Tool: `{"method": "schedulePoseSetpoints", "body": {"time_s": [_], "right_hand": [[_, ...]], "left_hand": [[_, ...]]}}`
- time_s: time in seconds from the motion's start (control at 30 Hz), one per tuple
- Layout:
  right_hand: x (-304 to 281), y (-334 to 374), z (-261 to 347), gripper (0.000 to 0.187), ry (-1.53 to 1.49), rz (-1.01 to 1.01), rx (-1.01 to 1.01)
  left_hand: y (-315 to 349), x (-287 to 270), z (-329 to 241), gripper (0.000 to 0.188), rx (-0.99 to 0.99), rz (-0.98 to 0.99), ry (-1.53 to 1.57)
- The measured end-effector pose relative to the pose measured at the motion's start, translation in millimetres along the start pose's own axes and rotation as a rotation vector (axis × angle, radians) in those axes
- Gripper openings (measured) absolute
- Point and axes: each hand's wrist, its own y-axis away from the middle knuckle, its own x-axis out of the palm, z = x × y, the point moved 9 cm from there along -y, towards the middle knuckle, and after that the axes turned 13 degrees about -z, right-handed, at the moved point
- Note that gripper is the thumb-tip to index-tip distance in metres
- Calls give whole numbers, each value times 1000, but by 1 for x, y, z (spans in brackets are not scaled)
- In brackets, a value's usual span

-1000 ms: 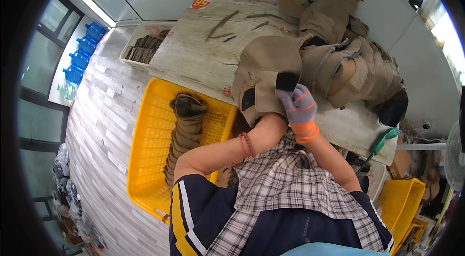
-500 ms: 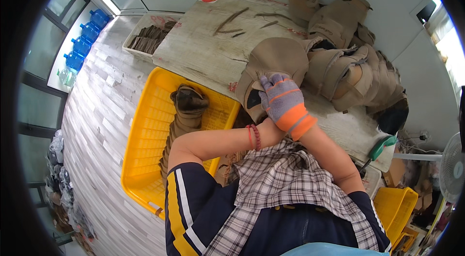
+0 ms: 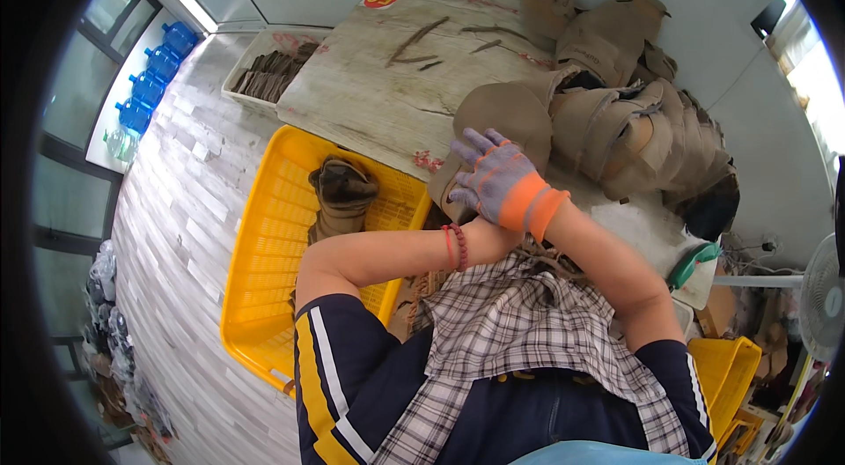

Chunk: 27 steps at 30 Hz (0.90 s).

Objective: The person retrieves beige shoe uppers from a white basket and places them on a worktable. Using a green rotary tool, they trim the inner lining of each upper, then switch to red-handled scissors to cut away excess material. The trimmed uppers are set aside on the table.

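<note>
In a grey and orange glove, my right hand (image 3: 503, 183) lies over a brown leather shoe upper (image 3: 500, 102) near the table's front edge. Its fingers are stretched out and spread across the leather. My left forearm (image 3: 396, 249), with red bracelets at the wrist, crosses in from the left and passes under the right wrist. The left hand itself is hidden behind the glove and leather, so its fingers do not show. Just right of the gloved hand, a pile of brown shoe uppers (image 3: 647, 135) lies on the table.
A yellow basket (image 3: 251, 289) holding brown uppers (image 3: 345, 192) stands left of the worn table (image 3: 370, 69). Behind it is a white bin (image 3: 238, 82) of dark pieces. A green-handled tool (image 3: 695, 264) lies at the table's right corner, near a white fan (image 3: 823, 298).
My right hand has shifted slightly left, its fingers now more spread. The upper has turned, and the dark patch beside the glove no longer shows.
</note>
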Motion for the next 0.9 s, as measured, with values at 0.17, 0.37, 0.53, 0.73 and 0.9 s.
{"method": "schedulePoseSetpoints", "body": {"time_s": [0.17,0.37,0.53,0.73,0.9], "right_hand": [[-40,36,-39,38,-514,-489,269],[-63,243,-100,28,-231,-938,707],[-64,449,-168,44,682,-712,1398],[-21,578,-241,77,554,-459,1983],[-3,561,-236,94,184,-140,2197]], "left_hand": [[-5,-64,14,30,-54,116,60],[56,-107,92,25,-742,-658,935],[75,-88,124,30,-977,-1069,1748],[86,-31,137,48,-1093,-1156,1949],[109,-5,123,51,-1063,-977,1561]]}}
